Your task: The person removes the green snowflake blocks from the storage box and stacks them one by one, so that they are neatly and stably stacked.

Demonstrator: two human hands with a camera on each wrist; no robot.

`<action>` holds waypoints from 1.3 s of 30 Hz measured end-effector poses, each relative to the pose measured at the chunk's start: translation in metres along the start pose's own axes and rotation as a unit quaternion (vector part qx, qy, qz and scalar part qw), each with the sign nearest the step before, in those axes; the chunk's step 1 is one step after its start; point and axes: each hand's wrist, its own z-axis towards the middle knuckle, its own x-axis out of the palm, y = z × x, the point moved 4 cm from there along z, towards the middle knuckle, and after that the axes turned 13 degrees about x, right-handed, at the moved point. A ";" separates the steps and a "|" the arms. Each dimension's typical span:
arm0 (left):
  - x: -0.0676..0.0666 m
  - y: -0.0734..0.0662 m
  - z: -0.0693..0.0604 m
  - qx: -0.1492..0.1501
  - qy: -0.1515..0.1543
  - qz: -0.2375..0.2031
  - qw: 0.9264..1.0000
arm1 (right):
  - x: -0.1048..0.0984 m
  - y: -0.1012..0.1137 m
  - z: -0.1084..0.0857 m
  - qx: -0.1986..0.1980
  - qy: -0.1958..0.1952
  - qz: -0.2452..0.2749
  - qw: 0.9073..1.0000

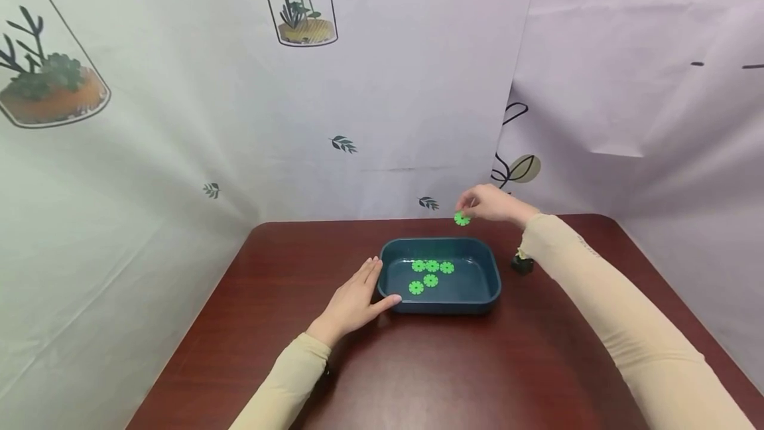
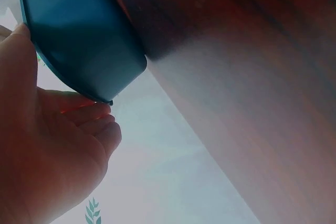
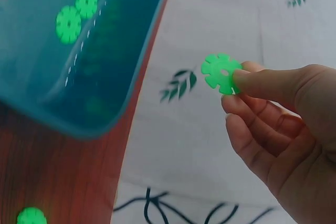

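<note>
At the left, a pale cloth wall carries a printed potted plant, with a second jar print farther right and small leaf sprigs lower down. A dark red table spreads in front of it, its far edge along the cloth.

The left sleeve, cream-coloured, comes in from the near left. The left hand rests against the left end of a dark blue tray, fingers spread and loosely extended, not clenched: the fingertips touch the left rim and the thumb lies over the near-left part of the rim.

Inside the tray, five green notched discs lie flat on its floor, left of the middle: three side by side toward the far side, one nearer beneath them, and one nearest at the left.

Farther right, the right hand is raised beyond the tray's far rim, toward its right part. Thumb and index finger pinch a single green disc by its edge, well apart from the tray; the other fingers bend loosely. The right wrist view shows another disc on the table, right of the tray, partly cut off. The right sleeve stretches toward the near right.
</note>
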 end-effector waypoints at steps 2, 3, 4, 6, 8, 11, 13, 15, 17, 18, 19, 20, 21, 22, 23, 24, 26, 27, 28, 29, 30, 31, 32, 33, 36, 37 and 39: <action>0.000 0.000 0.000 -0.001 0.003 -0.002 1.000 | -0.006 -0.008 -0.005 0.009 -0.007 0.008 1.000; 0.001 0.000 0.000 -0.001 0.004 -0.003 1.000 | -0.009 -0.012 -0.008 0.016 -0.010 0.012 1.000; 0.001 0.000 0.000 0.000 0.003 -0.004 1.000 | -0.011 -0.016 -0.011 0.024 -0.014 0.016 0.999; 0.001 0.000 0.000 -0.001 0.003 0.000 1.000 | -0.016 -0.023 -0.015 0.033 -0.021 0.023 0.999; 0.001 0.001 0.000 0.000 -0.002 0.001 1.000 | -0.021 -0.030 -0.020 0.033 -0.031 0.023 0.999; 0.001 0.001 0.000 -0.002 -0.003 0.004 1.000 | -0.025 -0.041 -0.025 0.041 -0.039 0.027 0.998; 0.001 0.001 0.000 -0.003 -0.002 0.001 1.000 | -0.027 -0.049 -0.029 0.047 -0.041 0.032 0.998; 0.001 0.001 0.000 -0.003 -0.001 -0.003 1.000 | -0.028 -0.059 -0.033 0.064 -0.041 0.037 0.996; 0.001 0.001 0.000 -0.002 -0.002 -0.007 1.000 | -0.029 -0.067 -0.036 0.071 -0.041 0.038 0.996; 0.001 0.001 0.000 -0.002 -0.003 -0.008 1.000 | -0.030 -0.070 -0.038 0.074 -0.043 0.038 0.996; 0.001 0.001 0.001 -0.001 -0.003 -0.008 1.000 | -0.030 -0.074 -0.040 0.076 -0.045 0.037 0.995; 0.001 0.001 0.001 -0.001 -0.003 -0.008 1.000 | -0.030 -0.077 -0.041 0.080 -0.048 0.037 0.995; 0.001 0.001 0.001 -0.001 -0.004 -0.008 1.000 | -0.031 -0.080 -0.043 0.079 -0.051 0.038 0.995; 0.001 0.002 0.001 -0.001 -0.004 -0.008 1.000 | -0.031 -0.082 -0.045 0.078 -0.052 0.040 0.995; 0.001 0.002 0.001 -0.002 -0.003 -0.006 1.000 | -0.031 -0.085 -0.047 0.079 -0.054 0.042 0.995; 0.001 0.002 0.000 -0.002 -0.004 -0.005 1.000 | -0.030 -0.088 -0.049 0.081 -0.055 0.044 0.994; 0.001 0.003 0.000 -0.003 -0.005 -0.003 1.000 | -0.029 -0.093 -0.053 0.085 -0.056 0.046 0.994; 0.001 0.003 0.000 -0.003 -0.005 -0.001 1.000 | -0.027 -0.096 -0.055 0.088 -0.056 0.047 0.993; 0.002 0.003 -0.001 -0.002 -0.005 0.000 1.000 | -0.026 -0.099 -0.056 0.090 -0.055 0.049 0.993; 0.002 0.003 -0.001 -0.002 -0.005 0.000 1.000 | -0.024 -0.102 -0.058 0.093 -0.056 0.051 0.993; 0.001 0.003 -0.001 -0.001 -0.006 0.000 1.000 | -0.022 -0.104 -0.059 0.095 -0.055 0.053 0.993; 0.001 0.003 -0.001 -0.001 -0.006 0.000 1.000 | -0.020 -0.107 -0.060 0.098 -0.055 0.056 0.992; 0.001 0.003 -0.001 0.000 -0.005 0.000 1.000 | -0.018 -0.109 -0.061 0.100 -0.053 0.059 0.992; 0.001 0.003 -0.001 0.000 -0.006 0.000 1.000 | -0.015 -0.112 -0.062 0.102 -0.052 0.061 0.992; 0.001 0.003 0.000 -0.002 -0.006 0.000 1.000 | -0.008 -0.120 -0.063 0.114 -0.047 0.070 0.990; 0.002 0.003 0.001 -0.002 -0.006 0.000 1.000 | -0.006 -0.123 -0.064 0.119 -0.044 0.072 0.989; 0.003 0.003 0.001 -0.002 -0.005 -0.002 1.000 | 0.000 -0.129 -0.066 0.124 -0.040 0.078 0.988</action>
